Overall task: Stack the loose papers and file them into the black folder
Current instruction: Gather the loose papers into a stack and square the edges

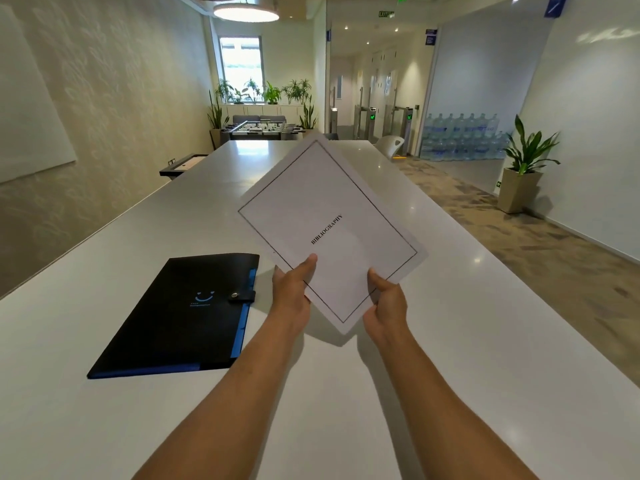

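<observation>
A long white table (450, 341) fills the view, bare apart from the black folder (180, 317), which lies flat to the left with its snap tab fastened and its blue-edged opening side turned toward the hands. Above the tabletop, the paper stack (329, 230) is held tilted like a diamond, long axis running from near-left to far-right, top sheet reading "BIBLIOGRAPHY". How many sheets lie beneath cannot be judged from here. The left hand (292, 292) pinches the lower-left edge, thumb on top; the right hand (386, 301) clamps the lower-right edge likewise. The folder sits just beside the left hand, so that one is nearer to undo the snap.
</observation>
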`<state>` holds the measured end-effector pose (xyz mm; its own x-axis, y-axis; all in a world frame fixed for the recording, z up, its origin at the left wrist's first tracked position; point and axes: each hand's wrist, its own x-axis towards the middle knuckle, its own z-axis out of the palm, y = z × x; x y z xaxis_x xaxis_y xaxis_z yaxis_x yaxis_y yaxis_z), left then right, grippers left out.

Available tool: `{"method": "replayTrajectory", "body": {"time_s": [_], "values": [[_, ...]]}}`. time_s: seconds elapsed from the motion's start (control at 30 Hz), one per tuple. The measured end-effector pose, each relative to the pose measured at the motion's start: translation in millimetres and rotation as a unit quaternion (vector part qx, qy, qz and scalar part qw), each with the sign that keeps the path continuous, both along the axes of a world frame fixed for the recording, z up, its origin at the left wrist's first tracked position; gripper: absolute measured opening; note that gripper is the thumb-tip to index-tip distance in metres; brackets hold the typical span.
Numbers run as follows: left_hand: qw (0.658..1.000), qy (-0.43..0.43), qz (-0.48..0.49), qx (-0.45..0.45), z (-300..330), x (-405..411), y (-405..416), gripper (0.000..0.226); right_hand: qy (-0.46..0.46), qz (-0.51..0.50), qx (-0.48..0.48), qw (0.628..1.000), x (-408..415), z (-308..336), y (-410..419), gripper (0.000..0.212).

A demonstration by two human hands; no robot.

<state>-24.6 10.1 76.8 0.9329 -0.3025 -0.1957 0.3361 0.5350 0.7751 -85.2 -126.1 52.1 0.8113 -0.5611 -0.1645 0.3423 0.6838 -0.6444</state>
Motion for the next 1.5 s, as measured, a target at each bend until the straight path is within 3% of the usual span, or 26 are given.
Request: {"method": "replayTrajectory", "body": {"time_s": [0.1, 0.2, 0.33, 0.47, 0.6, 0.67, 0.9, 1.17, 1.3, 1.5], "values": [[0.995, -0.026, 0.044, 0.087, -0.2, 0.4, 1.4, 0.117, -0.003, 0.016, 0.027, 0.999, 0.2, -10.4, 11.2, 0.034], [0.98, -0.104, 0.087, 0.142, 5.3, 3.9, 13.4, 0.077, 0.014, 0.024, 0.013, 1.0, -2.0, -18.4, 9.9, 0.046], [0.953, -0.223, 0.085, 0.185, 17.7, 6.0, 30.1, 0.038, 0.071, -0.034, -0.086, 0.993, -11.4, -10.0, -16.4, 0.051], [0.911, -0.306, 0.02, 0.278, 26.5, 9.6, 46.8, 0.04, 0.071, -0.019, -0.291, 0.954, -18.5, 19.5, -43.1, 0.064], [0.895, -0.321, -0.016, 0.309, 27.4, 5.8, 47.1, 0.046, 0.02, 0.021, -0.407, 0.913, -12.4, 52.1, -50.4, 0.036], [0.895, -0.324, 0.003, 0.306, 26.8, 4.5, 44.2, 0.045, 0.014, 0.014, -0.441, 0.897, -10.4, 62.5, -46.6, 0.033], [0.892, -0.333, 0.074, 0.296, 40.1, 4.8, 37.3, 0.045, 0.005, -0.051, -0.448, 0.892, -10.1, 71.2, -35.1, 0.032], [0.907, -0.266, 0.144, 0.293, 14.9, -8.2, 16.1, 0.038, 0.058, -0.052, -0.473, 0.878, -9.4, 40.7, -18.2, 0.038], [0.901, -0.277, 0.136, 0.306, 16.5, -0.7, 17.0, 0.037, 0.077, -0.053, -0.496, 0.863, -10.2, 35.9, -17.3, 0.045], [0.882, -0.279, 0.052, 0.377, 24.1, 23.3, 24.0, 0.046, 0.126, -0.082, -0.524, 0.838, -1.2, 51.5, -25.0, 0.028]]}}
